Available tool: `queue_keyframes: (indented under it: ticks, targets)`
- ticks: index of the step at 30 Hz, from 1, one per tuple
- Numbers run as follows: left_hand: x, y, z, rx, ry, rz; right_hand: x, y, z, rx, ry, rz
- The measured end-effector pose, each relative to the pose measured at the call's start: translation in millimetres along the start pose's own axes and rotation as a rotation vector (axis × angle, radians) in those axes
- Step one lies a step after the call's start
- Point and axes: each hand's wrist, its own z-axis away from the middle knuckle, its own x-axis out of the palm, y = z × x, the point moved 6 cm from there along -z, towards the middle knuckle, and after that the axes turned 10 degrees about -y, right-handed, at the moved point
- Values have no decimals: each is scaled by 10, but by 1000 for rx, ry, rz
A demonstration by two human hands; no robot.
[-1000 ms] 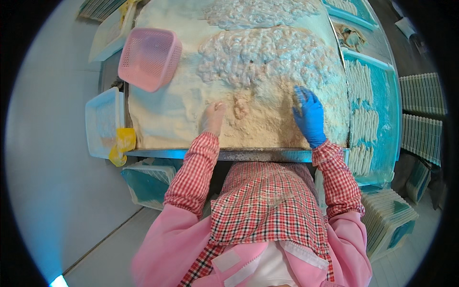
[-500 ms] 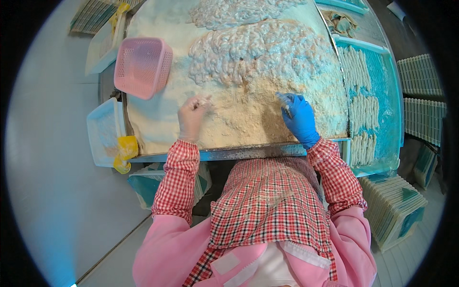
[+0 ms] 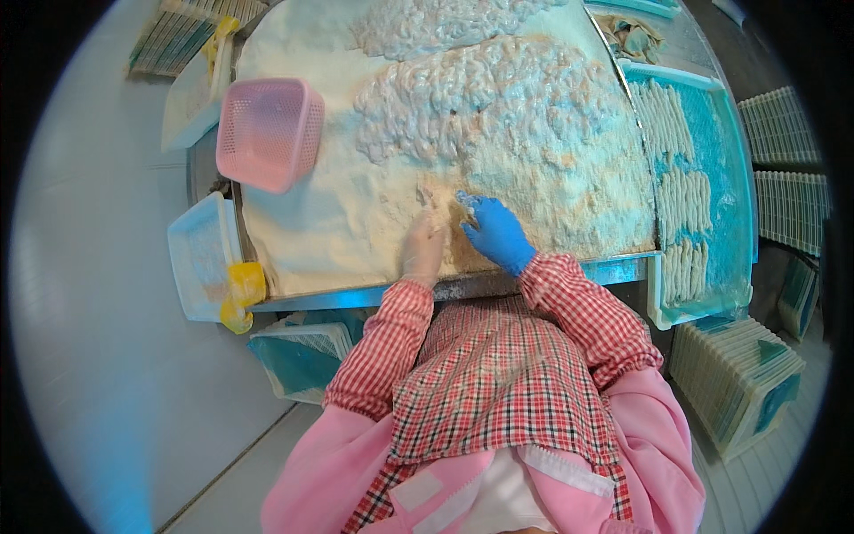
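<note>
My left hand (image 3: 423, 246), in a thin pale glove, is low over the crumb-covered front of the worktable. Its fingers are curled and dusted with crumbs; whatever they hold blends into the coating. Close beside it, my blue-gloved right hand (image 3: 500, 233) has its fingertips bent round something small and pale that I cannot make out. Loose beige crumbs (image 3: 543, 200) lie about both hands. Beyond them spreads a wet, glossy heap of pale strips (image 3: 480, 93), with a second heap (image 3: 445, 22) behind it.
A pink perforated basket (image 3: 270, 133) stands at the table's left. On the right, a turquoise tray (image 3: 729, 205) holds rows of coated strips (image 3: 683, 198). A pale blue bin (image 3: 197, 258) with yellow wrapping (image 3: 245, 289) hangs by the left edge. Stacked trays (image 3: 734, 383) stand below right.
Both hands have come together near the middle of the table's front: the left moved right, the right moved left. The whole view has shifted slightly.
</note>
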Motion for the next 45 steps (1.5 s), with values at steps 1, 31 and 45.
queue_keyframes:
  ticks: [1,31,45]
  targets:
    - [-92,-88,30,-31,-27,142,-83,16,0,39,11,3]
    - [60,837,235,324,54,71,374,464,165,491,131,-1566]
    - [153,1329,-293,352,-191,164,-201,-303,38,-280,832,-1783]
